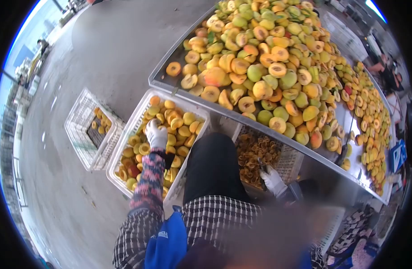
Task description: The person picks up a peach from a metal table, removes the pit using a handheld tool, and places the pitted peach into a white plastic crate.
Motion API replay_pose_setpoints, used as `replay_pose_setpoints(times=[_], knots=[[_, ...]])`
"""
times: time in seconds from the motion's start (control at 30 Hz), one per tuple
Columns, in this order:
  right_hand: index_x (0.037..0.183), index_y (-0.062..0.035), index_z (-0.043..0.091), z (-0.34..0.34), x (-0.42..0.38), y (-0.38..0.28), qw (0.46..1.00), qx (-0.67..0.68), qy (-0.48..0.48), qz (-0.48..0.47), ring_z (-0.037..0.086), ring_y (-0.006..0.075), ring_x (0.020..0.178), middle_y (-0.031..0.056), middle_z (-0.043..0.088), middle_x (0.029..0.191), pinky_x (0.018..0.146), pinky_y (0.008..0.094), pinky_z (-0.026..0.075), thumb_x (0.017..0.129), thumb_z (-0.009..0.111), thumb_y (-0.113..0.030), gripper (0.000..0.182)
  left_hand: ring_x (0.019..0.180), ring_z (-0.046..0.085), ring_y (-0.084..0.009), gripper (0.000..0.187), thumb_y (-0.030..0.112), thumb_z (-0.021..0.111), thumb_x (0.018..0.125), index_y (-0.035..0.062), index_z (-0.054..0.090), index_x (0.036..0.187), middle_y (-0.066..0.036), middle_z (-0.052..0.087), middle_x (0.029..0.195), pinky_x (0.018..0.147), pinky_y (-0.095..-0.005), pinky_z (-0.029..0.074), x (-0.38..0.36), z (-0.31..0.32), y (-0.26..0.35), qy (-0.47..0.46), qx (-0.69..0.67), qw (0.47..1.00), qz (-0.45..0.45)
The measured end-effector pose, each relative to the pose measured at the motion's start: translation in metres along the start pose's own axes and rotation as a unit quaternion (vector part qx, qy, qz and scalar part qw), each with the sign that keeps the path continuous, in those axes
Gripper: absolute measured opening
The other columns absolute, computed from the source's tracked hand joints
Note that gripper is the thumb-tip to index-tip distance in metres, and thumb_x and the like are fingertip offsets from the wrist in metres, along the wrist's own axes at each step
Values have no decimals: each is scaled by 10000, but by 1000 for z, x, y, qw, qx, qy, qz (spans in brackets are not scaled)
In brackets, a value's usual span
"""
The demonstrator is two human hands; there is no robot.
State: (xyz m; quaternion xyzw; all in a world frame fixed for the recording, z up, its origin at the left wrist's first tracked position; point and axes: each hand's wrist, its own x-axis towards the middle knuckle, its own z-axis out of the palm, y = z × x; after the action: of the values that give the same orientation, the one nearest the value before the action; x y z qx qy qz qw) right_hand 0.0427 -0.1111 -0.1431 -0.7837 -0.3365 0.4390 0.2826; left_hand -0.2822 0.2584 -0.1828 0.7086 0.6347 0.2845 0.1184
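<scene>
My left hand, in a white glove, reaches over a white plastic crate filled with yellow-orange peach halves. Its bent fingertips touch the fruit near the crate's far side; whether they grip a half is hidden. My right hand, gloved in white too, is closed round a small dark hand tool whose exact kind does not show. That tool points over a lower crate of brown-orange pits and scraps, partly beneath the table edge.
A large metal-edged table heaped with whole and halved peaches slants across the right. Left of my crate stands another white crate with a few fruit pieces. My knee rises between the crates. Other people are at the far right.
</scene>
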Motion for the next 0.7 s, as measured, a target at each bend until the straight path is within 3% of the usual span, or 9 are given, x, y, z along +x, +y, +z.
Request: replay_pose_setpoints(times=[0.13,0.2,0.3,0.37,0.47,0.6,0.63,0.67,0.7], knots=[[1084,12,541,3,9,9,998,-56,1,-41,600,397,899,248,618,931,810,403,462,907,577,-315,373,1018,555,-317,331,42,647,770,62,620,1099,-115,628,1061,937,-414,413,-3,-31,82,106,-221,963,112],[1089,15,539,6,17,29,982,-138,13,-131,602,412,925,264,622,940,818,408,466,903,579,-330,394,1020,571,-309,263,80,667,780,57,661,1042,-116,644,1069,920,-410,425,-4,-72,164,75,-177,949,251],[1093,19,541,-13,-9,-42,997,5,-50,52,610,412,931,273,627,942,814,410,468,902,584,-341,410,1091,532,-322,253,210,667,790,110,688,1021,-105,615,1130,979,-458,380,0,-77,252,-2,-147,899,414],[1073,14,557,-8,-6,-22,1000,3,-9,-2,635,370,890,243,640,912,776,399,475,906,588,-358,409,1158,491,-341,321,305,676,777,110,692,1032,-134,574,1215,1035,-480,333,3,-46,280,-55,-67,868,489],[1045,-13,586,-14,-20,-36,999,44,-5,21,646,328,846,194,649,879,738,390,478,911,598,-359,371,1198,439,-373,391,440,642,760,127,707,986,-143,538,1271,1049,-527,284,3,-12,302,-134,115,846,504],[1029,-41,610,-2,-23,-17,997,59,31,-41,646,324,851,187,655,895,726,428,481,906,597,-376,358,1108,457,-395,470,524,620,727,110,728,921,-196,535,1195,948,-551,329,1,-20,326,-212,169,823,499],[995,-74,586,-16,-40,-38,996,-9,58,-65,640,298,754,156,633,815,661,414,475,937,574,-332,264,1098,457,-401,478,519,659,696,101,722,919,-192,541,1162,934,-539,344,0,-17,324,-168,138,833,509],[1057,-57,577,-21,-46,-43,997,10,52,-59,633,397,901,233,646,921,760,459,479,923,568,-392,361,1078,467,-402,509,489,720,647,93,710,968,-188,552,1141,921,-521,365,-6,-31,333,-182,118,845,489],[1097,-61,567,-29,-51,-51,999,24,29,-34,619,396,958,240,634,985,800,457,472,914,562,-423,405,1029,497,-353,456,473,757,611,92,671,848,-150,568,1049,880,-497,383,-3,-15,318,-90,61,850,515]])
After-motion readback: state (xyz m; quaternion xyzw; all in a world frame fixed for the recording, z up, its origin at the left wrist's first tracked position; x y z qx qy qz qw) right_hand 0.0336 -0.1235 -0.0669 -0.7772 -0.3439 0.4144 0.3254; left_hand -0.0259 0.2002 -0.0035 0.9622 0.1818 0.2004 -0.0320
